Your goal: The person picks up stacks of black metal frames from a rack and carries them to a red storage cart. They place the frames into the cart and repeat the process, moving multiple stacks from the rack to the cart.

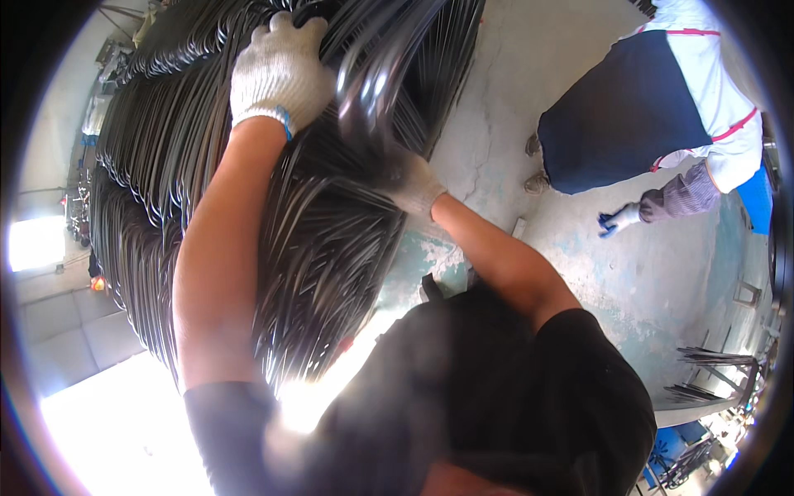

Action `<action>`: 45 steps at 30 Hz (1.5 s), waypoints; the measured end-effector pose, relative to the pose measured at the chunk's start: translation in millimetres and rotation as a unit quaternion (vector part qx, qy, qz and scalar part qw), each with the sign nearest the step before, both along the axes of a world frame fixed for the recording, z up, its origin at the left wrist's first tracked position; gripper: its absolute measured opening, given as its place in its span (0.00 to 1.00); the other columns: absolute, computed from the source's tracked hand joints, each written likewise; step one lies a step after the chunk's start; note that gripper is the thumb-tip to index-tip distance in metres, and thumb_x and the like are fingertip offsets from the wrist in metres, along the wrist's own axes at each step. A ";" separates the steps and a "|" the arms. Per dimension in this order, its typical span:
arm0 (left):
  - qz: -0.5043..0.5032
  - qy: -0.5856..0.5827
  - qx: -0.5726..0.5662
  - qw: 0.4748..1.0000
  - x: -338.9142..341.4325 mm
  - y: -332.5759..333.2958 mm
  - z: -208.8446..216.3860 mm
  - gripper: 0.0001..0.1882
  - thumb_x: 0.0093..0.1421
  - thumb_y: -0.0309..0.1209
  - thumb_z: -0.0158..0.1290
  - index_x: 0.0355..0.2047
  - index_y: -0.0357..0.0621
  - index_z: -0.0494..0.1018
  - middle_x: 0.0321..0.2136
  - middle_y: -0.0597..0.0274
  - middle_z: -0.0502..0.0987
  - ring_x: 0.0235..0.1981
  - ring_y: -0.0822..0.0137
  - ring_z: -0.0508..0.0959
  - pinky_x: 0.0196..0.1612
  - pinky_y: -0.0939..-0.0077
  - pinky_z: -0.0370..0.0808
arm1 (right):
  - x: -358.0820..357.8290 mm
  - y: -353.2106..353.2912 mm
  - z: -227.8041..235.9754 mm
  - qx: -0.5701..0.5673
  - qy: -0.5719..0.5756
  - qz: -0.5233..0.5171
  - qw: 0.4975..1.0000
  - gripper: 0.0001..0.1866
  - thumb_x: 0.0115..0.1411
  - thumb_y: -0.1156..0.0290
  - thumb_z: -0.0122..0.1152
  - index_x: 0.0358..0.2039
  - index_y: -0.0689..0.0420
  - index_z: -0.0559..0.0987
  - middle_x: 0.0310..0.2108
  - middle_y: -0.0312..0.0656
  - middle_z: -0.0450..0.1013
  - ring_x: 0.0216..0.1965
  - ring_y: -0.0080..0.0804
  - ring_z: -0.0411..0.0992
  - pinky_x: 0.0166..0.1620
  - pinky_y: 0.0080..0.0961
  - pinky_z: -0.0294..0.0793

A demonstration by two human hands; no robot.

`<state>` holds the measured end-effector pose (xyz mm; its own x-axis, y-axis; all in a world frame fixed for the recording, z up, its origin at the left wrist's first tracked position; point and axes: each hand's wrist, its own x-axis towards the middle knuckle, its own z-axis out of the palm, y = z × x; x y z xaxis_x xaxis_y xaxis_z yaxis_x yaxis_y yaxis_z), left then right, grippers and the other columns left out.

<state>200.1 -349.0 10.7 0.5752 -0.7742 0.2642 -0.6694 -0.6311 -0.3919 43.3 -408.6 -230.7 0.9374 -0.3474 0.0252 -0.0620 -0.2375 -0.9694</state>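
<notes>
A tall pile of long, thin, glossy black rods (149, 145), bent into curves and nested in layers, fills the left and middle. My left hand (281, 74), in a white knitted glove, lies at the top of the pile, its fingers curled over the rods there. Lower and to the right, my right hand (413, 183), also gloved, is blurred by motion. It grips the lower part of a loose bundle of black rods (372, 87), which is smeared as well and arcs up past my left hand. The right fingertips are hidden among the rods.
A co-worker in a dark apron (620, 107) stands at the right, one gloved hand (619, 219) hanging low. Worn concrete floor (496, 107) lies between us. More dark rods rest on a rack (719, 364) at the lower right. Bright light glares at the lower left.
</notes>
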 end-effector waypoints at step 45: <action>-0.165 0.314 -0.092 0.930 5.3 -99.2 -1.2 0.34 0.75 0.36 0.59 0.77 0.41 0.67 0.64 0.46 0.82 0.66 0.56 0.81 0.69 0.64 0.77 | 105.7 -211.7 161.2 0.001 0.015 -0.072 0.997 0.56 0.73 0.21 0.47 0.49 0.75 0.86 0.42 0.58 0.86 0.47 0.55 0.86 0.55 0.48 0.83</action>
